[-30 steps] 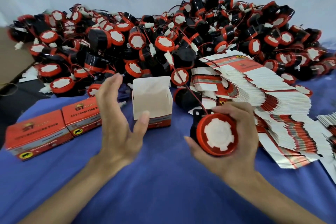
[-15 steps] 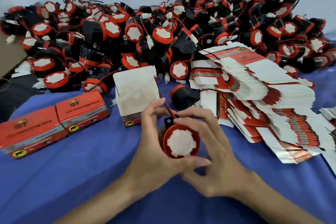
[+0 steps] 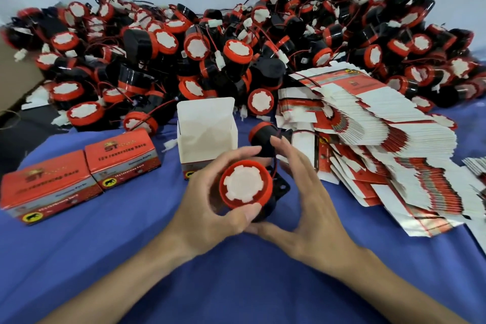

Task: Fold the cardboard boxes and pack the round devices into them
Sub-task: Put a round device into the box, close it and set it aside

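Leftmost, I saw two closed red boxes (image 3: 50, 187) lying side by side and touching on the blue cloth (image 3: 236, 284), printed tops facing up. Just to their right stood an open box (image 3: 206, 134), upright, its white lid flap raised at the back and its white inside showing. Directly in front of that box my left hand (image 3: 210, 208) gripped the round device (image 3: 246, 185): the fingers curled over its top edge and the thumb pressed the lower part of the red rim, so the white centre faced the camera. The device's black body and mounting bracket stuck out to the right, held above the cloth. My right hand (image 3: 310, 208) was spread wide beside it, fingers nearly straight and pointing up, thumb reaching left under the black body; I could not tell whether those fingers touched the bracket. Behind the right fingertips a loose device (image 3: 265, 137) lay on its side. Further right a fanned stack of flat unfolded boxes (image 3: 381, 144) leaned across the cloth. Along the back ran a big pile of devices (image 3: 236, 42) with red wires and white plugs
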The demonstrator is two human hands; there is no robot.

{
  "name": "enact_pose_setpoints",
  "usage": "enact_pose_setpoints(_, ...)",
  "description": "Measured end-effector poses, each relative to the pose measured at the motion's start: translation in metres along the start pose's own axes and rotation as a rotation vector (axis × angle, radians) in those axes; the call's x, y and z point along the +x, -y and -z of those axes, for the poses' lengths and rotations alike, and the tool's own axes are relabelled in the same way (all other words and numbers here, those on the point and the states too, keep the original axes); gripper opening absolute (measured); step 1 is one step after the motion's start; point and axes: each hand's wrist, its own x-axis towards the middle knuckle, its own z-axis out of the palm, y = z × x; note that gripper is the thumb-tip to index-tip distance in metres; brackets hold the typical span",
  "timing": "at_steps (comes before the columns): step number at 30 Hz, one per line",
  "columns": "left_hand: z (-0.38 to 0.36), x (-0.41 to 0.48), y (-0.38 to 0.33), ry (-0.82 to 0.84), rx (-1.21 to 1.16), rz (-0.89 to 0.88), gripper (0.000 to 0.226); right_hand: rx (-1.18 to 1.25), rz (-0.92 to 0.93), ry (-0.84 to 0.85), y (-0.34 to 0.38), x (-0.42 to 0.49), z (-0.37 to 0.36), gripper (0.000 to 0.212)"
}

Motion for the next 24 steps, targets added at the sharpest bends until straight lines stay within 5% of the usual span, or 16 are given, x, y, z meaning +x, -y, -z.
enact_pose_setpoints(3,-0.002,-0.001,0.0,0.014,-0.115,0.037,0.067,-0.056,0.034,-0.031,0.003,0.0,-0.003,0.098)
enact_pose_setpoints(7,-0.008,-0.001,-0.002,-0.071,-0.142,0.13,0.099,-0.018,0.12,-0.089,0.004,-0.002,-0.006,0.076)
enact_pose_setpoints(12,-0.005,0.006,0.005,-0.189,-0.319,0.203,0.106,-0.037,0.202,-0.197,0.002,0.001,-0.001,0.078)
enact_pose_setpoints(17,0.002,0.008,0.001,-0.048,-0.619,0.274,0.084,-0.066,0.303,-0.259,0.0,0.003,0.001,0.074)
enact_pose_setpoints(24,-0.001,0.007,-0.004,0.021,-0.738,0.352,0.068,-0.169,0.399,-0.26,-0.004,0.002,0.004,0.056)
